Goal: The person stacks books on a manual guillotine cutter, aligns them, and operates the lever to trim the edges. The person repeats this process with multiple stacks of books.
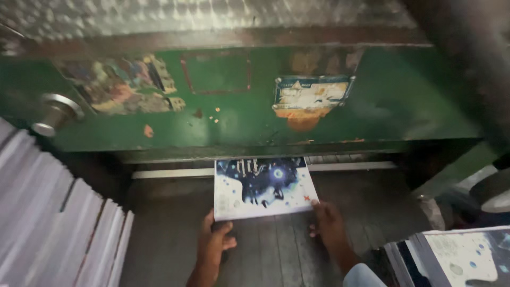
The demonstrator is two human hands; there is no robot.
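Printed booklet stack (pixel 261 187): lay flat on dark wooden surface (pixel 170 234), far edge under green machine (pixel 239 106).
L hand (pixel 215 242): grip pinched near-left corner.
R hand (pixel 328 226): fingers spread, pressed at near-right corner.
White paper stacks (pixel 53 218) at left; more printed booklets (pixel 457 255) at right.

Two bare hands and forearms rise from the lower edge of the head view. The left hand (pixel 215 242) shows no glove, ring or watch, and its forearm is uncovered as far as the frame's edge. The right hand (pixel 328 226) is likewise bare, with nothing on its fingers (pixel 313 232) or wrist. Lower on the right arm, at the bottom edge, a pale light-blue sleeve (pixel 362 276) begins, loose and plain, without visible buttons or markings. Dim light hides finer detail.
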